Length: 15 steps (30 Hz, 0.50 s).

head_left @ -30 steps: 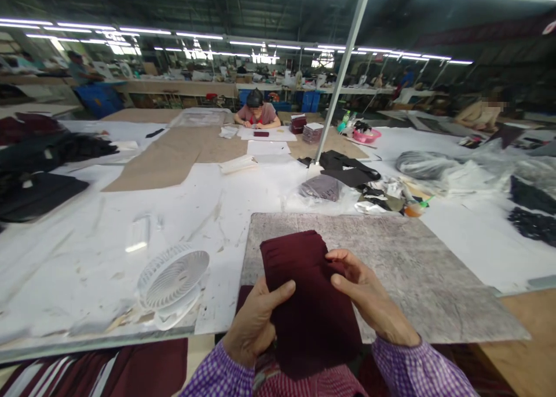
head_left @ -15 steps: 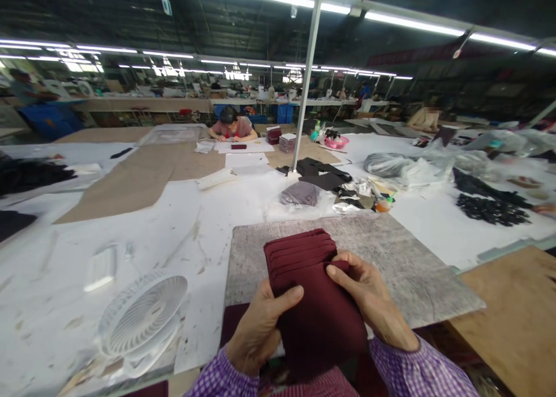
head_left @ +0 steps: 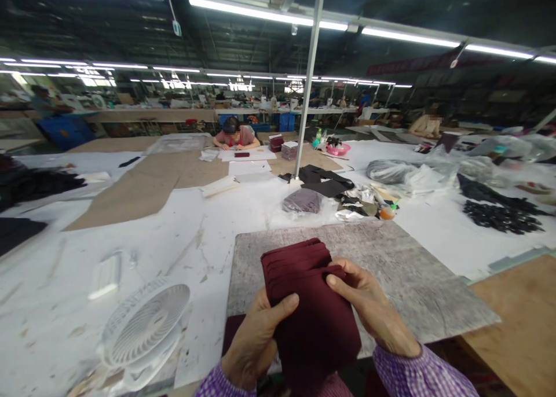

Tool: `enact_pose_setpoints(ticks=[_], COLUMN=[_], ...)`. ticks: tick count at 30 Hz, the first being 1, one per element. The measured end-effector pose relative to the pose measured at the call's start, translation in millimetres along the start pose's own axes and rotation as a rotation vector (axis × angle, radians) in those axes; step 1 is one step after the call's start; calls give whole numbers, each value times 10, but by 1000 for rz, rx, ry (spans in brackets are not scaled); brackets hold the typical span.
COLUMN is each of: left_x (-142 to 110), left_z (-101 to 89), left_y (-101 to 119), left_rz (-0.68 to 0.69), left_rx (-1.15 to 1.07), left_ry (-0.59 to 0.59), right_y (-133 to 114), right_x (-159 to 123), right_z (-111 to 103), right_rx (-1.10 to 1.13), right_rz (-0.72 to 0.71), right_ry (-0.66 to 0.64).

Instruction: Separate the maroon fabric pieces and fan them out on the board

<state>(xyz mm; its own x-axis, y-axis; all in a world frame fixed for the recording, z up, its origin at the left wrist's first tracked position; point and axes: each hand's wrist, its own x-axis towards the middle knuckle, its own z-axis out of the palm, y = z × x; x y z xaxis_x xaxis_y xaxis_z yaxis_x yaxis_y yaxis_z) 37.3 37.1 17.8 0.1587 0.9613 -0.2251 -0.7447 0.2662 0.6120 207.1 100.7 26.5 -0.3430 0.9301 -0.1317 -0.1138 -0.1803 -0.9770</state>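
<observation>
A fanned stack of dark maroon fabric pieces (head_left: 315, 322) is held up between both hands, over the near edge of the grey board (head_left: 417, 275). My left hand (head_left: 260, 333) grips the stack's left side, its thumb lying across the front piece. At the upper right corner my right hand (head_left: 369, 301) pinches the edge of the front piece between thumb and fingers. The stepped top edges of several pieces show behind it. Part of another maroon piece (head_left: 232, 330) lies on the board, left of my left hand.
A white fan (head_left: 147, 327) stands at the near left on the white-covered table (head_left: 182, 229). Beyond the board are a plastic-wrapped bundle (head_left: 303, 201), dark scraps (head_left: 325, 180) and a metal pole (head_left: 308, 84). A person (head_left: 234, 135) works across the table.
The view has shifted slightly. My right thumb and fingers have shifted a little along the top of the front piece, and fewer stepped edges show behind it. Both hands keep their hold.
</observation>
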Motion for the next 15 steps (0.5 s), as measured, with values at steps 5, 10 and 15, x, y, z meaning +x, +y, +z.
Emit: enact_pose_setpoints(ticks=[5, 10, 15], left_x=[1, 1, 1], left_z=[30, 41, 14], left_y=[-32, -51, -47], left_rz=[18, 20, -15], left_rx=[-2, -12, 4], left_ry=[-11, -14, 23], right_y=[-23, -19, -25], right_x=[-25, -18, 18], right_z=[66, 58, 9], right_rx=[-54, -97, -58], right_rz=[-15, -28, -114], right_ry=[106, 119, 45])
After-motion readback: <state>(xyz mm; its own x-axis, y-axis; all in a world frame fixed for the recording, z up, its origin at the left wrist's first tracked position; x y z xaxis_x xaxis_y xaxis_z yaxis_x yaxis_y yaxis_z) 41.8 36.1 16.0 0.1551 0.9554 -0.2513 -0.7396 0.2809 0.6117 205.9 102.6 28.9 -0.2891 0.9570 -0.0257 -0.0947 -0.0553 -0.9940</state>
